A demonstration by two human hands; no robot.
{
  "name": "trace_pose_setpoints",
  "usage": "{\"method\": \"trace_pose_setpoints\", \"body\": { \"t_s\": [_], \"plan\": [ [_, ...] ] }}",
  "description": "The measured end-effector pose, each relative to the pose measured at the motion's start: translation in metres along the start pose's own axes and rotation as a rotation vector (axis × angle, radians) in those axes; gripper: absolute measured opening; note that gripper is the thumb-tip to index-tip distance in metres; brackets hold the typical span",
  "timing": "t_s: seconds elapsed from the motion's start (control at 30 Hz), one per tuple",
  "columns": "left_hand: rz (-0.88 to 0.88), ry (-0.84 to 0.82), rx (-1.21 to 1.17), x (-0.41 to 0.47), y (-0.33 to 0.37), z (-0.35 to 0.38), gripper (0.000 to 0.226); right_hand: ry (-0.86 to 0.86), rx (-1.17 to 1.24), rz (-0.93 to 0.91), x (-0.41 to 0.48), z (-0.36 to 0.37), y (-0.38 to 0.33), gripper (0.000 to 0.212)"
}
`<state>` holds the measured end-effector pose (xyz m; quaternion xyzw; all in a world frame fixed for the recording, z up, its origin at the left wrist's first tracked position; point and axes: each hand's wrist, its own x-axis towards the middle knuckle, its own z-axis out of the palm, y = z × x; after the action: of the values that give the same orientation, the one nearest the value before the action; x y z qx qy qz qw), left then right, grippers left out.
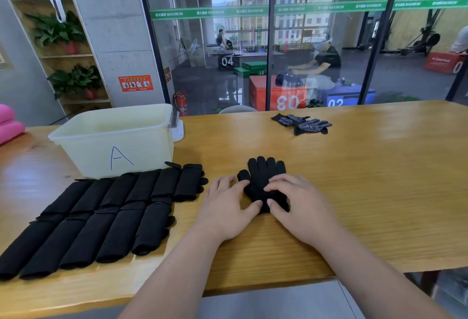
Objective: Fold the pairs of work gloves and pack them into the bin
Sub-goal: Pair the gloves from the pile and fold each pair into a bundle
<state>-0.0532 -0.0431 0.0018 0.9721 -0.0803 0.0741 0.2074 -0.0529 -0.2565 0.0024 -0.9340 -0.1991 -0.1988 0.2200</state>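
One wide-angle camera, worn on the head, looks forward and down over the wooden table [367, 192] from its near edge. The left hand [225, 207] and right hand [304, 209] sit close below the lens, mid-frame (straight lines bow toward the borders); the glass wall [430, 40] faces it, farther off.

Matt black knit gloves [263, 182] lie on glossy wood table [367, 166] (bin [114, 141]: translucent smooth plastic).

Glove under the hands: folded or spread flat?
Spread, not folded: the glove lies flat on the table, its fingers and thumb extended, with left hand and right hand resting on it.
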Motion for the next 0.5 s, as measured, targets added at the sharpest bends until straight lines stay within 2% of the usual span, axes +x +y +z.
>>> {"method": "trace_pose_setpoints", "body": {
  "t_s": [0.1, 0.2, 0.33, 0.37, 0.5],
  "plan": [
    [-0.017, -0.023, -0.003, 0.0, 0.001, -0.002, 0.086, -0.114, -0.104, 0.114, 0.007, -0.005, -0.001, 0.042],
    [-0.025, -0.031, 0.008, 0.001, 0.002, -0.003, 0.092, -0.133, -0.178, 0.15, 0.025, -0.008, -0.005, 0.051],
    [-0.033, -0.044, 0.017, 0.002, 0.003, -0.003, 0.095, -0.493, -0.116, 0.092, 0.056, 0.001, -0.008, 0.07],
    [-0.034, -0.045, 0.02, 0.001, 0.003, -0.003, 0.095, -0.518, -0.148, 0.101, 0.063, 0.002, -0.008, 0.071],
    [-0.026, -0.035, 0.005, 0.001, 0.004, -0.005, 0.094, -0.419, -0.21, 0.115, 0.087, 0.007, -0.015, 0.068]
  ]
}}
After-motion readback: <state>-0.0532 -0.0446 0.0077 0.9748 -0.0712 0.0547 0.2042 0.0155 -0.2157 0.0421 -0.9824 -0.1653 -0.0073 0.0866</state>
